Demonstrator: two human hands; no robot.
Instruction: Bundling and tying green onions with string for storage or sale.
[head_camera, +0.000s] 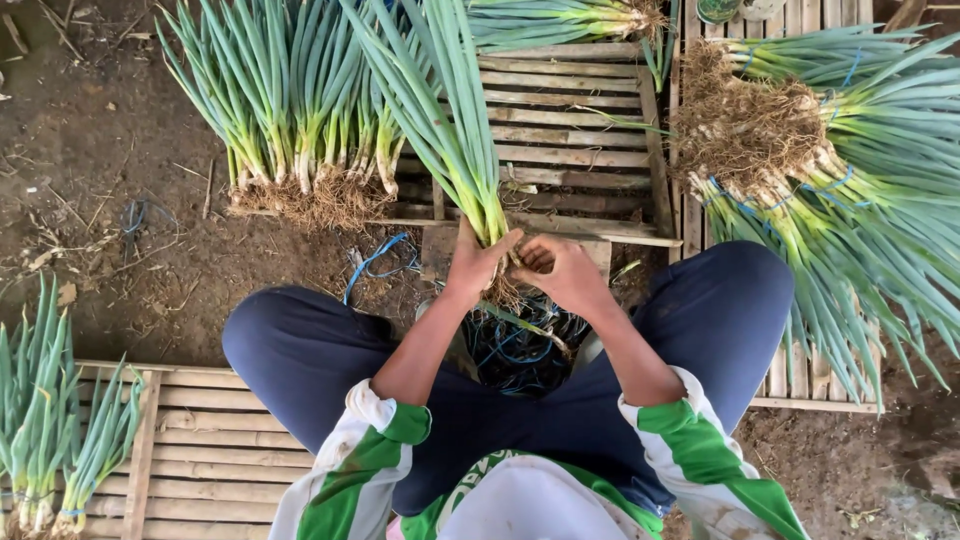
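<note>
**Bundling green onions, mid-grip**

So the person sits low on the dirt, knees apart in dark blue trousers, and both hands meet at the base of a bunch of long green spring onions with pale stalks and brown hairy roots (470, 150). The bunch stands nearly upright between the knees, leaves fanning up toward the wooden slat pallet (570, 120).

Left hand (478, 262) is wrapped tight around the stalks just above the roots, fingers closed on them. Right hand (562, 272) is curled at the same spot, fingers bent in against the root end; I can't tell if it pinches anything thin, too small to see.

Looks to me like the gathering-and-holding stage, with the bunch squeezed together at the base. A good next move would call for keeping that left-hand squeeze firm so the stalks don't splay.

A tangle of thin blue ties (510, 350) lies right under the hands. Tied bundles of the same onions (840, 170) are stacked off to the right, loose ones (300, 110) on the left.
</note>
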